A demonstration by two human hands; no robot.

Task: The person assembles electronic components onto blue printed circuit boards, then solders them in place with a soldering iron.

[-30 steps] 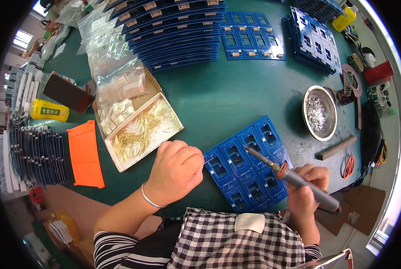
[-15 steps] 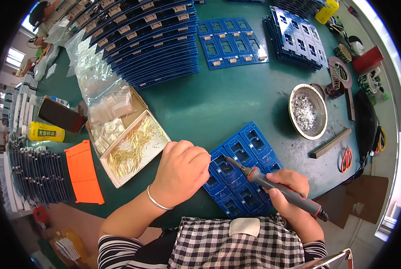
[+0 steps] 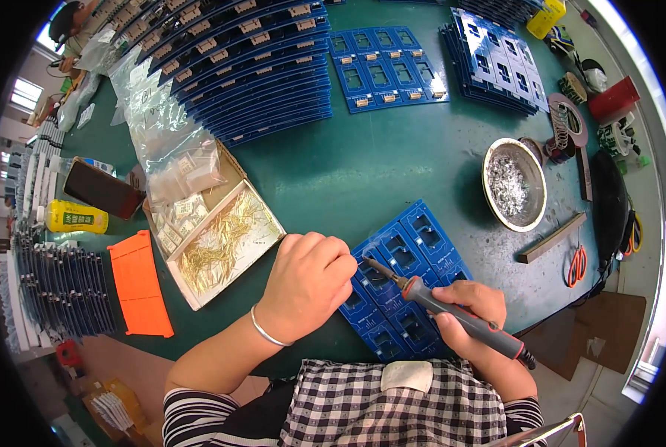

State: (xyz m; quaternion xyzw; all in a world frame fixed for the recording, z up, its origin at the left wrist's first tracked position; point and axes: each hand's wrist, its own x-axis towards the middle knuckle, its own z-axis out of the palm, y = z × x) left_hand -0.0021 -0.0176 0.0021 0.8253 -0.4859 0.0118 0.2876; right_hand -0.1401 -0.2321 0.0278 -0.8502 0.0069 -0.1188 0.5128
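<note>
My right hand (image 3: 471,316) is closed around the grey handle of a soldering iron (image 3: 459,316). The iron's tip slants down to the left and meets or hovers over a blue circuit board panel (image 3: 415,328) near its upper left edge. This panel lies flat before me, with several rectangular cutouts. At the panel's left edge my left hand (image 3: 310,279) is closed in a pinch near the iron's tip. What its fingertips hold is too small and hidden to name.
Left of my hand lies a white box (image 3: 269,237) of thin gold-coloured pins. A bowl of silvery scraps (image 3: 513,186) stands at right, beside a bar (image 3: 553,238) and orange-handled scissors (image 3: 576,267). Stacked blue boards (image 3: 266,97) rise behind; an orange tray (image 3: 140,283) lies left.
The iron has shifted slightly left and up along the panel with my right hand. My left hand has moved a little to the right. The thin strand at its fingertips no longer shows clearly.
</note>
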